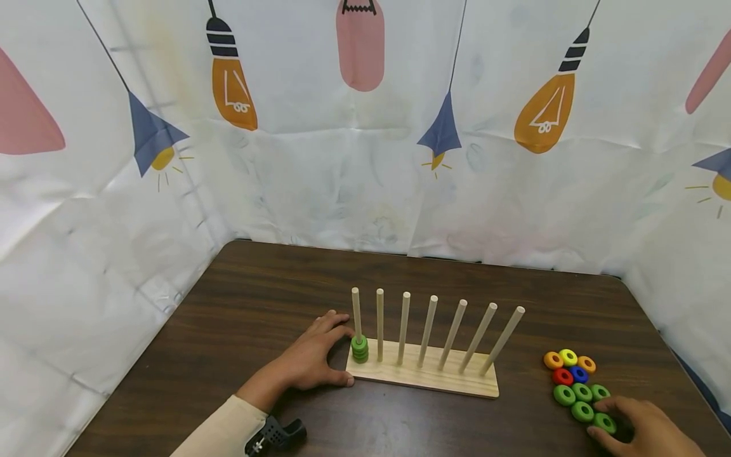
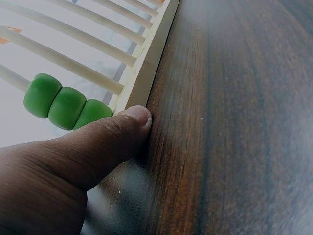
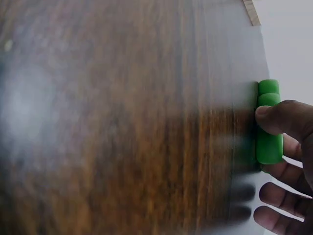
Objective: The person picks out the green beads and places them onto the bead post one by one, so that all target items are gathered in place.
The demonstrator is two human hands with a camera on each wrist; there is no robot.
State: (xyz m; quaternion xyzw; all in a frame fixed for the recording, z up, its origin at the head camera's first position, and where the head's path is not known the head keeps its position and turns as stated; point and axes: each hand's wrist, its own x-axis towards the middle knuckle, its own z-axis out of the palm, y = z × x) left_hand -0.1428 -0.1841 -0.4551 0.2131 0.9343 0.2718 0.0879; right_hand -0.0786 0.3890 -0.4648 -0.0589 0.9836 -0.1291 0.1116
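A wooden peg board (image 1: 422,374) with several upright pegs lies on the table. Stacked low on its leftmost peg are three green rings (image 2: 67,107). My left hand (image 1: 308,358) holds the board's left end, thumb (image 2: 105,142) against the front corner and the other fingers around toward the back. At the table's right, my right hand (image 1: 648,428) pinches a green ring (image 1: 605,423) between thumb and fingers, the ring still among other green rings (image 1: 582,411). In the right wrist view the thumb lies over the green ring (image 3: 270,147), hiding part of it.
Beyond the green rings lie a red ring (image 1: 562,377), a blue ring (image 1: 579,374), a yellow ring (image 1: 568,357) and two orange ones, grouped closely. The dark wood table (image 1: 274,279) meets a printed white curtain (image 1: 354,178) at the back and sides.
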